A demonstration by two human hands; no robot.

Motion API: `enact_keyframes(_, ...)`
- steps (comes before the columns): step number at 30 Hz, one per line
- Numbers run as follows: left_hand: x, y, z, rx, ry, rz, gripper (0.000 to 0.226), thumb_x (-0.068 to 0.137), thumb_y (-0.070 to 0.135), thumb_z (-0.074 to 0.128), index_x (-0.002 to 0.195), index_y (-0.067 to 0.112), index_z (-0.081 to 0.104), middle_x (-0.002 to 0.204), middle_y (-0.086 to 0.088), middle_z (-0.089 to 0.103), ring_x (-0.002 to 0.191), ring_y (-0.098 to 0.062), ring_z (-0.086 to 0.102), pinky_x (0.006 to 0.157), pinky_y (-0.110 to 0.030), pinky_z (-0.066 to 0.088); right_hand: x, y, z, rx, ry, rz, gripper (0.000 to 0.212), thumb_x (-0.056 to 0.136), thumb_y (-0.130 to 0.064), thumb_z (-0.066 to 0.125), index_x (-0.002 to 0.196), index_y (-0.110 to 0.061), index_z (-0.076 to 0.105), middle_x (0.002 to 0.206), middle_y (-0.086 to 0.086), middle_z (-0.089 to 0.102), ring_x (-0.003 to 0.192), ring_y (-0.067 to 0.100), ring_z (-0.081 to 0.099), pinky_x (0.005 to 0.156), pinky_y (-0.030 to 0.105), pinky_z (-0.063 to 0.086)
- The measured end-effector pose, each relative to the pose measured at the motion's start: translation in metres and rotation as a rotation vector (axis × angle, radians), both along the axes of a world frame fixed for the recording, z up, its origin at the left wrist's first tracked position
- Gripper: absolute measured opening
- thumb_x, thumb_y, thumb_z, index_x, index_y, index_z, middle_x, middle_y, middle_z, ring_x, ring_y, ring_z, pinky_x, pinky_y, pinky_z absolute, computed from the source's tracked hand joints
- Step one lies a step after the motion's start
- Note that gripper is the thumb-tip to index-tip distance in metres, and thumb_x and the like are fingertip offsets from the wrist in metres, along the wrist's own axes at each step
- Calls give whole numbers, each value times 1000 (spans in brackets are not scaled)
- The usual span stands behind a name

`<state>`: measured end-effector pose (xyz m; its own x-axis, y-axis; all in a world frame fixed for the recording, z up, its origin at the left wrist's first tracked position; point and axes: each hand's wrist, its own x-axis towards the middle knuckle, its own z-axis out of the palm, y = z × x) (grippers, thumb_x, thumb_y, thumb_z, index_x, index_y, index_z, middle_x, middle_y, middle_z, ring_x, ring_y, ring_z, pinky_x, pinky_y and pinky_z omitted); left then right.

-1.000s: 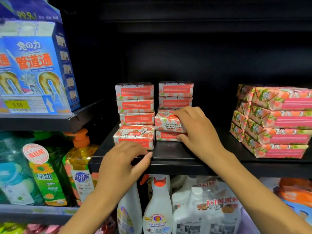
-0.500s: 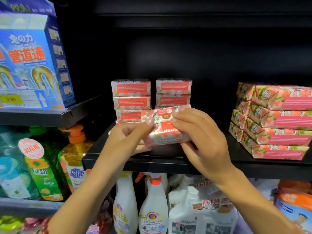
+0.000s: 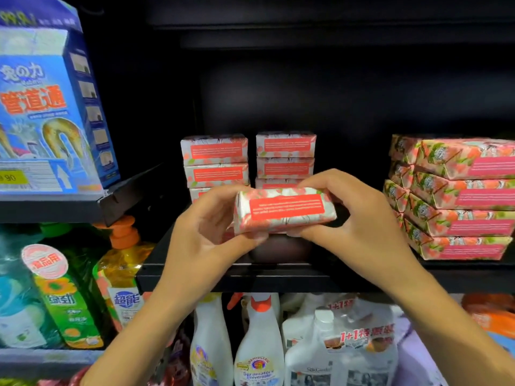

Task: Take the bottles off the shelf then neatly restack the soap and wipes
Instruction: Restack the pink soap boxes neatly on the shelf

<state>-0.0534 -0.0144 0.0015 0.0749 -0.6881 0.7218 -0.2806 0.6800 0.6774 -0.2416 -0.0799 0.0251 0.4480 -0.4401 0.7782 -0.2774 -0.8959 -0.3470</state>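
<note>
I hold one wrapped soap bar point(image 3: 284, 210), white with a red label, level above the front of the black shelf point(image 3: 278, 277). My left hand point(image 3: 203, 235) grips its left end and underside. My right hand point(image 3: 359, 218) pinches its right end, fingers over the top. Behind it stand two stacks of the same soap bars, a left stack point(image 3: 214, 162) and a right stack point(image 3: 285, 157); their lower bars are hidden by my hands. To the right lies a stack of pink wipe packs point(image 3: 457, 199).
A blue drain-cleaner box point(image 3: 50, 121) sits on the higher shelf at left. Below it stand dish-soap bottles point(image 3: 122, 277). Under the black shelf are white spray bottles point(image 3: 259, 346) and a bundled pack point(image 3: 351, 349).
The right hand lifted a soap bar off the shelf, the left hand came up from the shelf edge to take its other end, and the bar turned so its red label faces me.
</note>
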Motion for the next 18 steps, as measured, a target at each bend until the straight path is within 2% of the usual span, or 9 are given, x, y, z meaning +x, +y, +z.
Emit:
enact_keyframes(3, -1, 3, 6, 73, 69, 2, 66, 64, 37, 78, 123, 14, 58, 119, 4, 65, 113, -13, 61, 86, -23, 52, 3, -2, -6, -254, -73, -75, 33, 81, -32, 68, 101, -8, 60, 103, -2, 61, 99, 4, 55, 86, 12, 44)
enact_keyframes(5, -3, 6, 11, 206, 174, 9, 66, 65, 54, 74, 120, 21, 62, 117, 4, 68, 110, -14, 64, 84, -29, 54, 4, -5, -11, -407, -130, -88, 24, 83, -17, 68, 100, -5, 57, 105, 7, 61, 104, 14, 56, 90, 21, 46)
enact_keyframes(8, -6, 7, 17, 434, 299, -156, 30, 71, 34, 68, 93, 13, 75, 99, -4, 74, 92, -18, 71, 68, -23, 56, 5, -8, -21, -518, -168, -62, 38, 72, 8, 69, 101, -7, 50, 112, 10, 54, 111, 23, 52, 97, 30, 44)
enact_keyframes(10, -7, 7, 16, 503, 358, -240, 20, 66, 20, 69, 80, 9, 77, 92, -11, 74, 80, -19, 73, 58, -21, 55, 5, -7, -25, -535, -140, -45, 36, 75, 6, 64, 103, -9, 46, 117, 9, 48, 117, 25, 49, 101, 32, 43)
enact_keyframes(12, -6, 7, 15, 481, 379, -245, 23, 60, 11, 74, 82, 8, 77, 91, -13, 74, 79, -22, 73, 60, -23, 56, 4, -6, -28, -511, -102, -74, 38, 76, 2, 63, 107, -10, 45, 123, 9, 44, 122, 24, 45, 102, 29, 41)
enact_keyframes(14, -5, 5, 13, 401, 368, -203, 43, 50, 11, 83, 93, 11, 75, 95, -12, 74, 88, -25, 72, 69, -27, 58, -1, -5, -28, -428, -58, -123, 53, 74, -2, 68, 119, -14, 43, 131, 5, 40, 127, 20, 40, 104, 24, 38)
enact_keyframes(16, -5, 4, 12, 255, 324, -98, 52, 46, 20, 84, 97, 16, 74, 99, -8, 74, 93, -23, 71, 72, -28, 58, -8, 0, -26, -257, -37, -115, 71, 74, -19, 73, 135, -20, 36, 136, -4, 39, 130, 8, 37, 104, 15, 33)
enact_keyframes(18, -6, 4, 10, 118, 238, -7, 52, 46, 23, 84, 98, 21, 73, 100, -2, 73, 95, -17, 70, 72, -24, 57, -14, 6, -22, -4, -66, -2, 83, 72, -38, 72, 143, -29, 29, 135, -17, 42, 128, 0, 39, 101, 9, 32)
